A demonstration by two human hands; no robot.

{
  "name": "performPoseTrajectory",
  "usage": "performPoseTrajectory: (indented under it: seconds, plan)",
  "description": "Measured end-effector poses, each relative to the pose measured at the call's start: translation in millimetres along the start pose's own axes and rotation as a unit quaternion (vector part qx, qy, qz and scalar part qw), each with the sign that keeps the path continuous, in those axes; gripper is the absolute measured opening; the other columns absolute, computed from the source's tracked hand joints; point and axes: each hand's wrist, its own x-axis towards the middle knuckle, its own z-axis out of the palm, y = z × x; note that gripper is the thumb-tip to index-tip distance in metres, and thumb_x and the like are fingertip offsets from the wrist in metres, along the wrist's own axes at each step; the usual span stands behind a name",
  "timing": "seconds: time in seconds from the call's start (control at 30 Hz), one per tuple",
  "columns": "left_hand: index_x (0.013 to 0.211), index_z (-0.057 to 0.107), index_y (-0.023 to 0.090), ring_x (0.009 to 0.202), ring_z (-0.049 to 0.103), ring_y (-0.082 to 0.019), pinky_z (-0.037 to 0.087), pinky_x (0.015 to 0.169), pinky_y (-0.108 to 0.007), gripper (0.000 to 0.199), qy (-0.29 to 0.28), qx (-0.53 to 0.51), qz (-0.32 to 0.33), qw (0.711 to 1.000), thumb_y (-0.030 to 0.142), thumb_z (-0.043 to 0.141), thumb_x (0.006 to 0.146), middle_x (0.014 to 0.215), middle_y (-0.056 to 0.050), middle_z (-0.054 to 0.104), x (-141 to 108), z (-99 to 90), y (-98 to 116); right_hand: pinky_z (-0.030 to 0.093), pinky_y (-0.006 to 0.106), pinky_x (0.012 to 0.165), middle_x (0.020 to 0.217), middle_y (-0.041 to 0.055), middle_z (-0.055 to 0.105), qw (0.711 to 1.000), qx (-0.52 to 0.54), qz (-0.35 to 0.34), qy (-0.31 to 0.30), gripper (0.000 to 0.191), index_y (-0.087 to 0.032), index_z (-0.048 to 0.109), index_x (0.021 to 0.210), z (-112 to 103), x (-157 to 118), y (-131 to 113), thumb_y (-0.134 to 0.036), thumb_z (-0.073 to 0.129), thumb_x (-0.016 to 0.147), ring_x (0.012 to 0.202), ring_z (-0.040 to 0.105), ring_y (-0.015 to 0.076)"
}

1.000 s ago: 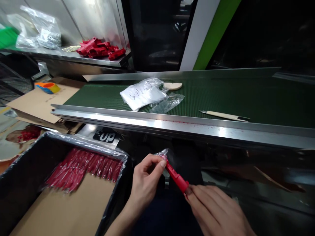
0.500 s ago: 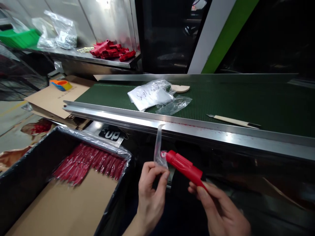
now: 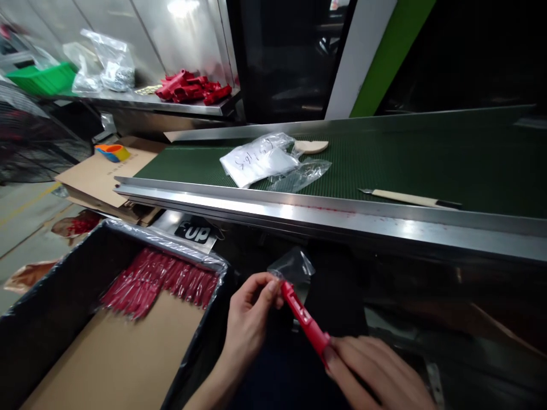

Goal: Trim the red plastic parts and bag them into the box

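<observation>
Black "UP" label (image 3: 193, 232) beyond left hand (image 3: 250, 316) and right hand (image 3: 376, 373), each grip around red plastic part (image 3: 304, 319).

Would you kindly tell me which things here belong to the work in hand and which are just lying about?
In hand:
left hand pinching the clear bag
right hand holding the red part
lined box with bagged red parts

Lying about:
knife
plastic bags on the green belt
loose red parts on the shelf
orange tape holder

Glossy red plastic part (image 3: 305, 320), clear film bag (image 3: 293, 266), shiny steel rail (image 3: 325, 212)
</observation>
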Motion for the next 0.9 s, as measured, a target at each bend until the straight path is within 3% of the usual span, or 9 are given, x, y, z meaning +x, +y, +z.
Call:
performPoseTrajectory:
  seconds: [0.13,0.23,0.37,0.47,0.53,0.67,0.73,0.8,0.9]
  plan:
    - [0.080,0.064,0.015,0.067,0.050,-0.012,0.042,0.064,-0.021,0.023,-0.066,0.047,0.018,0.997,0.035,0.060,0.091,0.071,0.001,0.055,1.1,-1.9,-13.6,0.053,0.034,0.081,0.090,0.0070,0.076,0.998,0.022,-0.060,-0.024,0.042,-0.014,0.069,0.098,9.4,-17.4,12.1,-0.002,0.029,0.095,0.087,0.070,0.0187]
    - [0.081,0.065,0.017,0.073,0.053,-0.013,0.040,0.067,-0.022,0.017,-0.076,0.089,0.055,0.992,0.028,0.059,0.092,0.078,-0.001,0.058,-4.3,2.5,-22.8,0.055,0.033,0.077,0.089,0.0081,0.076,0.998,0.021,-0.046,-0.044,0.032,-0.011,0.068,0.098,11.5,-24.6,14.4,-0.001,0.038,0.092,0.085,0.071,0.0190]
    - [0.086,0.062,0.019,0.073,0.052,-0.012,0.040,0.068,-0.022,0.014,-0.025,0.105,0.099,0.989,0.023,0.053,0.096,0.081,0.000,0.059,-22.8,22.9,-38.7,0.058,0.027,0.068,0.079,0.0061,0.075,0.996,0.003,0.086,0.039,0.014,-0.012,0.067,0.096,15.7,-26.9,0.6,-0.005,0.059,0.087,0.070,0.072,0.0160]
    - [0.086,0.058,0.019,0.073,0.053,-0.012,0.042,0.068,-0.023,0.017,0.009,0.093,0.114,0.989,0.021,0.047,0.098,0.081,0.000,0.058,-35.9,41.8,-50.9,0.055,0.020,0.056,0.074,0.0042,0.074,0.963,-0.022,0.258,0.077,0.016,-0.014,0.066,0.100,23.9,-29.7,-16.9,-0.007,0.063,0.087,0.062,0.071,0.0133]
    - [0.087,0.057,0.019,0.073,0.054,-0.012,0.044,0.068,-0.023,0.018,0.018,0.090,0.132,0.987,0.019,0.045,0.099,0.082,-0.001,0.058,-39.7,48.5,-53.4,0.055,0.019,0.058,0.078,0.0045,0.074,0.946,0.003,0.312,0.084,0.018,-0.016,0.066,0.103,28.4,-34.3,-22.5,-0.007,0.062,0.088,0.067,0.072,0.0135]
    - [0.094,0.059,0.017,0.082,0.055,-0.015,0.045,0.075,-0.027,0.020,0.007,0.136,0.199,0.970,0.012,0.041,0.098,0.090,-0.006,0.057,-38.0,40.3,-37.3,0.058,0.032,0.082,0.111,0.0090,0.071,0.985,0.079,0.150,-0.026,0.033,-0.020,0.065,0.116,25.9,-48.9,2.9,-0.006,0.051,0.090,0.101,0.069,0.0222]
    - [0.092,0.060,0.018,0.084,0.054,-0.016,0.045,0.076,-0.028,0.018,-0.036,0.176,0.235,0.955,0.011,0.045,0.095,0.090,-0.006,0.058,-37.8,31.7,-23.1,0.059,0.031,0.081,0.125,0.0058,0.066,0.992,0.060,0.045,-0.097,0.040,-0.026,0.063,0.124,23.1,-55.1,30.8,-0.012,0.044,0.091,0.109,0.066,0.0235]
    - [0.088,0.061,0.019,0.083,0.054,-0.018,0.045,0.074,-0.029,0.011,-0.120,0.232,0.286,0.922,0.011,0.054,0.089,0.088,-0.005,0.061,-39.6,25.2,-10.4,0.059,0.021,0.068,0.120,0.0010,0.069,0.990,0.046,-0.045,-0.126,0.039,-0.032,0.062,0.125,24.3,-58.0,56.7,-0.022,0.046,0.091,0.096,0.071,0.0174]
    - [0.090,0.060,0.019,0.084,0.055,-0.018,0.046,0.076,-0.031,0.004,-0.205,0.310,0.337,0.865,0.015,0.059,0.089,0.089,-0.004,0.065,-42.9,19.9,1.7,0.053,0.011,0.050,0.096,0.0001,0.076,0.989,0.054,-0.050,-0.126,0.034,-0.029,0.065,0.122,29.6,-54.8,68.7,-0.030,0.053,0.090,0.071,0.072,0.0112]
